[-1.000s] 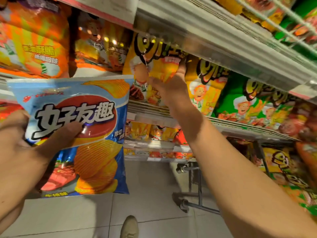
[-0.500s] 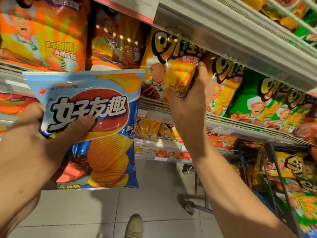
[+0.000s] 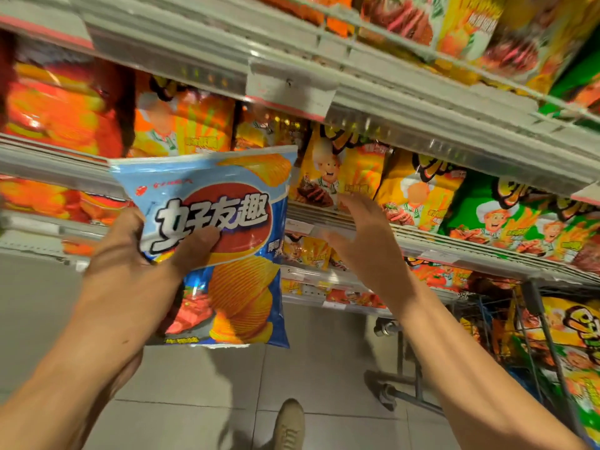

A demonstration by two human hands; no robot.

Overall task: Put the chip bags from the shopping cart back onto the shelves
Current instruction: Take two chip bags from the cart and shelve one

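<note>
My left hand (image 3: 136,274) grips a blue chip bag (image 3: 227,241) printed with ridged chips and white characters, held upright in front of the shelves. To its right my right hand (image 3: 367,245) hangs with fingers spread and nothing in it, just below a yellow chip bag (image 3: 334,170) that stands on the shelf (image 3: 422,245). The shopping cart (image 3: 539,319) is at the lower right, with several yellow and green chip bags (image 3: 571,329) inside its wire frame.
Rows of orange bags (image 3: 61,115), yellow bags (image 3: 422,196) and green bags (image 3: 506,216) fill the shelves. An upper shelf edge (image 3: 324,73) juts out overhead. Grey floor tiles and my shoe (image 3: 289,427) lie below; the cart's wheel (image 3: 384,394) stands close by.
My right hand has let go of the yellow bag, which now stands on the shelf, and has drawn back and down with fingers spread. The blue bag has shifted right in view.
</note>
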